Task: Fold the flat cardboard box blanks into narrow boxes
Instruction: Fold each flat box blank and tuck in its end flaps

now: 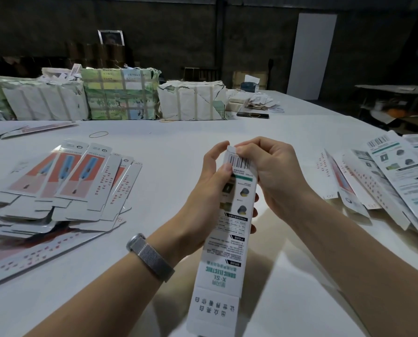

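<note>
Narrow white printed cardboard box (230,229), long and slim with a barcode near its far end, is held upright-tilted above the white table (178,147) between both forearms. Left hand (210,190), with a grey mesh watch band (151,257) on its wrist, wraps round the box's upper part, thumb beside the barcode. Right hand (268,171), fingers curled, pinches the small end flap at the box's top.

One held box (230,215), two hands (203,190), four wrapped bundles (120,93)
</note>
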Demonstrator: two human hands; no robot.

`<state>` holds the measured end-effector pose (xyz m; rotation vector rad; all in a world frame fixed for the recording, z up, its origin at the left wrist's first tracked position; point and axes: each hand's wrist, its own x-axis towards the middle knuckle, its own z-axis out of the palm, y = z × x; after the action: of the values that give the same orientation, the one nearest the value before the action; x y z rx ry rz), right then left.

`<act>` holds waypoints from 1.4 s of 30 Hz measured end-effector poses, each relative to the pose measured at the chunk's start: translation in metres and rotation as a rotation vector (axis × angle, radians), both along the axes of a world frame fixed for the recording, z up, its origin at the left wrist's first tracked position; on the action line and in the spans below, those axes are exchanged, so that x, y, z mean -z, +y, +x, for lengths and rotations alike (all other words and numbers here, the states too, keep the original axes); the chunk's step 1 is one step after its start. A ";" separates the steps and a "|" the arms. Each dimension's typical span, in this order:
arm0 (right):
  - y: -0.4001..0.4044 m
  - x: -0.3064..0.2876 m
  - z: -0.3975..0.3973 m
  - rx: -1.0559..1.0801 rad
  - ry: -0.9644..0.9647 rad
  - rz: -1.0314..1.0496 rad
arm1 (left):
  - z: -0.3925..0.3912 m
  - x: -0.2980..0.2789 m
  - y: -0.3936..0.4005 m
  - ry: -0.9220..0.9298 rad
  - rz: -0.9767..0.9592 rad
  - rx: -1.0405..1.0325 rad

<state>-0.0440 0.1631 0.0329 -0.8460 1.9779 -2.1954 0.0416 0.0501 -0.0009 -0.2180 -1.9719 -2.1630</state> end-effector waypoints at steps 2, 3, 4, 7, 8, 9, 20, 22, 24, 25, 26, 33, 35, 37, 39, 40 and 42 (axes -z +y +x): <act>0.000 0.000 -0.001 -0.004 0.000 0.003 | 0.000 0.000 -0.001 0.003 -0.008 0.000; 0.001 -0.001 -0.002 -0.013 -0.002 0.003 | 0.000 0.000 -0.001 0.005 -0.013 -0.002; 0.001 -0.001 -0.003 -0.031 -0.010 -0.002 | 0.000 0.000 0.000 0.004 -0.013 -0.004; 0.004 -0.003 -0.003 -0.116 -0.048 -0.022 | 0.001 -0.001 0.000 0.008 -0.021 -0.025; 0.004 -0.003 -0.002 -0.143 -0.055 -0.021 | 0.001 -0.001 0.000 0.015 -0.025 -0.034; 0.005 -0.003 -0.002 -0.165 -0.059 -0.019 | 0.001 -0.001 0.000 0.022 -0.026 -0.041; -0.003 0.004 0.006 -0.168 0.065 0.024 | 0.003 -0.004 -0.005 0.058 0.038 -0.105; -0.004 0.007 0.007 -0.166 0.102 0.042 | 0.004 -0.005 -0.006 0.052 0.052 -0.115; -0.005 0.006 0.008 -0.171 0.112 0.037 | 0.005 -0.006 -0.006 0.047 0.060 -0.113; -0.004 0.006 0.008 -0.169 0.114 0.033 | 0.005 -0.007 -0.006 0.046 0.064 -0.106; -0.004 0.005 0.008 -0.168 0.118 0.028 | 0.006 -0.007 -0.006 0.043 0.066 -0.100; -0.008 0.008 0.013 -0.281 -0.173 -0.012 | 0.003 -0.014 -0.006 0.047 0.119 -0.125; -0.009 0.002 0.017 -0.342 -0.320 -0.093 | 0.002 -0.014 -0.006 0.068 0.144 -0.082; -0.005 -0.001 0.018 -0.365 -0.264 -0.046 | 0.001 -0.011 -0.003 0.111 0.103 -0.060; 0.000 -0.002 0.019 -0.300 -0.146 0.073 | -0.001 -0.008 0.000 0.117 0.065 -0.079; 0.000 -0.003 0.018 -0.228 -0.101 0.137 | -0.003 -0.007 0.000 0.103 0.060 -0.087; 0.004 -0.008 0.011 -0.122 -0.096 0.183 | -0.007 -0.006 0.001 0.079 0.024 -0.139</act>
<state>-0.0328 0.1669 0.0406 -0.7976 1.9874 -1.9175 0.0341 0.0515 0.0053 -0.1553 -1.8592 -2.0584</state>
